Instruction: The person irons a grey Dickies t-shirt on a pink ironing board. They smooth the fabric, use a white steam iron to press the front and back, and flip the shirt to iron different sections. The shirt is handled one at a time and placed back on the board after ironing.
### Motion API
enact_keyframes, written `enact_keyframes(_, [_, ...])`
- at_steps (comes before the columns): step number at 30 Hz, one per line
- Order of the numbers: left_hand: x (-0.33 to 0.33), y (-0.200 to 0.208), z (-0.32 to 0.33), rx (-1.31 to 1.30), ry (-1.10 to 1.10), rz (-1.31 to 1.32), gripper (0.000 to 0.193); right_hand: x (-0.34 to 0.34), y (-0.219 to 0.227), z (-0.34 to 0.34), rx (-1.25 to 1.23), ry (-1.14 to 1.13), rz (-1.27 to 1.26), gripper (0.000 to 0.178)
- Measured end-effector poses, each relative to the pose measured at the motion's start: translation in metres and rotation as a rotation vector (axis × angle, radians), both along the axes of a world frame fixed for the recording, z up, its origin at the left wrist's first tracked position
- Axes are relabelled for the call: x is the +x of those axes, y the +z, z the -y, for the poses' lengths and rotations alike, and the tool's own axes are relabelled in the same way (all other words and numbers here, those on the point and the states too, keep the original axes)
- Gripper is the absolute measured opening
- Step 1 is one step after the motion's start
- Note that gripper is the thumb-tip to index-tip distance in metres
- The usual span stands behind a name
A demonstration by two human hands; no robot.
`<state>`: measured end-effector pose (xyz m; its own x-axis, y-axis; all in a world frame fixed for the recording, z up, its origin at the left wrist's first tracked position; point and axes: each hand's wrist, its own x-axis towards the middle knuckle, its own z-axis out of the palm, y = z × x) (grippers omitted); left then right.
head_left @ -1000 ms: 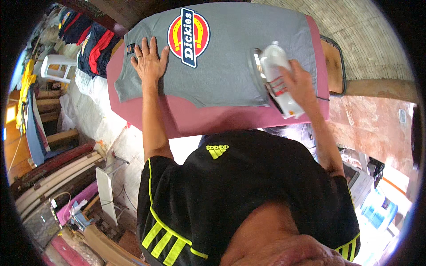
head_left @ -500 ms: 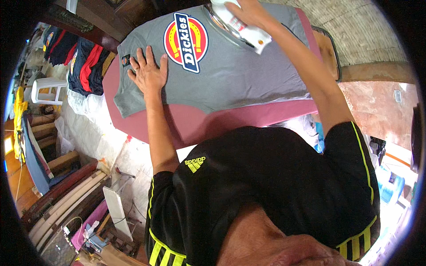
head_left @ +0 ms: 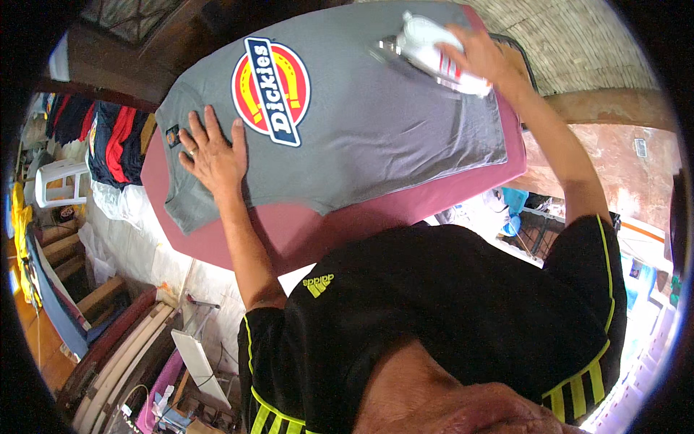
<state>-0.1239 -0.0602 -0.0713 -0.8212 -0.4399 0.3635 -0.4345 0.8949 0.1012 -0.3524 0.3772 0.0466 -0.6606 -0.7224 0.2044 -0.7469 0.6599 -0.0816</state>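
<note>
A grey shirt (head_left: 361, 108) with a round red, yellow and navy print lies spread over a maroon padded ironing board (head_left: 282, 235). Flat on the shirt near its neck label, my left hand (head_left: 213, 155) rests with fingers spread. My right hand (head_left: 483, 58) is wrapped round the handle of a white iron (head_left: 430, 50), its fingers partly hidden behind the handle. The iron is over the far right part of the shirt, its front slightly blurred. Wrinkles run across the cloth nearer to me, below the iron.
Folded dark and red garments (head_left: 116, 141) are piled at the left, beside a white plastic stool (head_left: 61, 181) and a clear plastic bag (head_left: 119, 206). Long rolls or poles (head_left: 119, 354) and a white panel (head_left: 201, 369) stand lower left. Dark wooden furniture (head_left: 123, 79) borders the board's far left side.
The iron, in my right hand, has slid rightward and nearer to me over the shirt. My left hand stays flat beside the label. The whole view has shifted slightly.
</note>
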Motion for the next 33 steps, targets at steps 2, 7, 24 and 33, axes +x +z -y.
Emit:
enact_keyframes(2, [0.001, 0.002, 0.0, -0.005, -0.007, -0.008, 0.068, -0.062, 0.01, -0.004, 0.053, -0.004, -0.002, 0.044])
enact_keyframes(7, [0.003, 0.005, -0.04, 0.039, -0.113, -0.095, 0.068, -0.109, 0.014, 0.008, -0.2, 0.015, 0.005, 0.044])
enact_keyframes(24, [0.067, 0.016, -0.284, 0.146, -0.339, 0.162, 0.067, 0.041, 0.008, -0.107, 0.074, 0.205, 0.17, 0.043])
enact_keyframes(33, [0.071, 0.011, -0.284, 0.112, -0.331, 0.136, 0.066, -0.123, 0.033, -0.054, -0.244, -0.073, 0.211, 0.05])
